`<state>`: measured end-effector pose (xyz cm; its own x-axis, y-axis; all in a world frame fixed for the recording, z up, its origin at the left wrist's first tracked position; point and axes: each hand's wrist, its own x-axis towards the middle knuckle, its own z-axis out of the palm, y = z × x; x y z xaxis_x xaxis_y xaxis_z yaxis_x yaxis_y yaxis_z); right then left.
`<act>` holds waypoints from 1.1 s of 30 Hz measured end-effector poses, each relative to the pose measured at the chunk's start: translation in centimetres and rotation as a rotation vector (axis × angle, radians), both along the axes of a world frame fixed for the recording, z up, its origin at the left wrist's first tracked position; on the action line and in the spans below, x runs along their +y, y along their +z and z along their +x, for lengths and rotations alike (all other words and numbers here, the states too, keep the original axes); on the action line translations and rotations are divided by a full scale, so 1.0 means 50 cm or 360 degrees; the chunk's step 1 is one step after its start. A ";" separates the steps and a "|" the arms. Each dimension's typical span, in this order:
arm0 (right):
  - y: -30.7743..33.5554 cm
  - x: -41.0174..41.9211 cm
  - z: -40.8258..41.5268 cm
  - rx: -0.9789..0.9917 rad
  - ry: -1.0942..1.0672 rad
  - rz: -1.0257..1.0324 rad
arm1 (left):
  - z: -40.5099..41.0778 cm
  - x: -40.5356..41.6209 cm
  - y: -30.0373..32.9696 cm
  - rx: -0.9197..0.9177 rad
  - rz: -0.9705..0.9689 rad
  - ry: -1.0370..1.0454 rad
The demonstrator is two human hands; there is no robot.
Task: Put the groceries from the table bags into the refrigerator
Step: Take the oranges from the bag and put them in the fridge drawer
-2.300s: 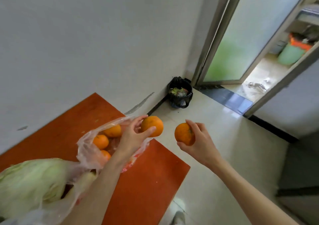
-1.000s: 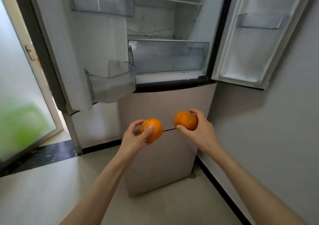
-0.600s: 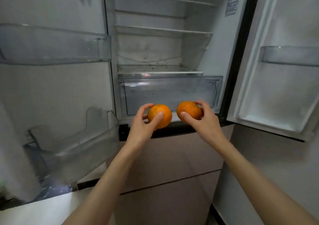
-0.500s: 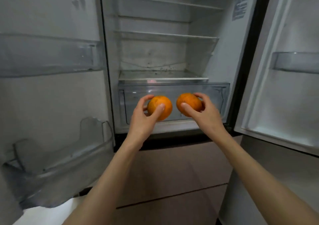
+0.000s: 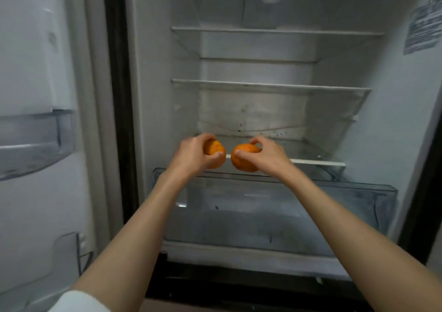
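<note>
Here, the left hand [image 5: 193, 155] is closed around the left orange [image 5: 215, 152], fingers over the top and thumb pressed against its lower right side, so that only the fruit's right half shows. The right hand [image 5: 265, 156] grips the right orange [image 5: 245, 160] from above and from the right, thumb on its near face and fingertips [image 5: 254, 142] curled over the top. The two oranges are side by side, just apart, held at the front edge of the lowest shelf [image 5: 318, 161] inside the open fridge [image 5: 401, 132]; whether either one touches the shelf cannot be told. Both bare forearms reach in from the bottom of the frame, a white sleeve [image 5: 79, 302] showing at the left arm's lower end. Directly beneath the hands is a clear crisper drawer [image 5: 287, 216], its rim just below the fruit. Above the hands are two more shelves, the middle shelf [image 5: 270, 85] and the top shelf [image 5: 275, 32], both bare, with dark specks on the back wall behind the oranges. A printed label [image 5: 423, 29] is stuck to the right inner wall. On the left stands the open door [image 5: 35, 72] with a clear door bin [image 5: 33, 142] at about the hands' height.
</note>
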<state>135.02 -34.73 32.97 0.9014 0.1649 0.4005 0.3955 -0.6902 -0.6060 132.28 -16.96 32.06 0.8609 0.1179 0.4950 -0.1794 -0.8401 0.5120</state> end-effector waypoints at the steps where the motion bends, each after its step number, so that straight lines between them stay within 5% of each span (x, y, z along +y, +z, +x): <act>1: -0.007 0.003 0.016 0.0068 0.0031 -0.0069 | 0.005 0.001 -0.007 0.0072 0.0019 0.0009; 12: -0.047 0.019 0.077 0.0342 0.0102 -0.0610 | 0.049 0.014 -0.042 0.0478 0.0135 -0.0094; 20: -0.052 0.024 0.069 0.0304 0.0170 -0.0575 | 0.043 0.021 -0.046 0.0570 0.0265 0.0057; 33: -0.086 0.017 -0.052 -0.0465 0.0157 -0.0681 | -0.106 0.021 -0.090 -0.0139 0.0554 0.0122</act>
<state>132.42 -33.88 28.65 0.7341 0.4473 0.5109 0.5815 -0.8026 -0.1327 126.99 -15.89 27.56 0.8086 -0.0084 0.5883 -0.1399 -0.9740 0.1783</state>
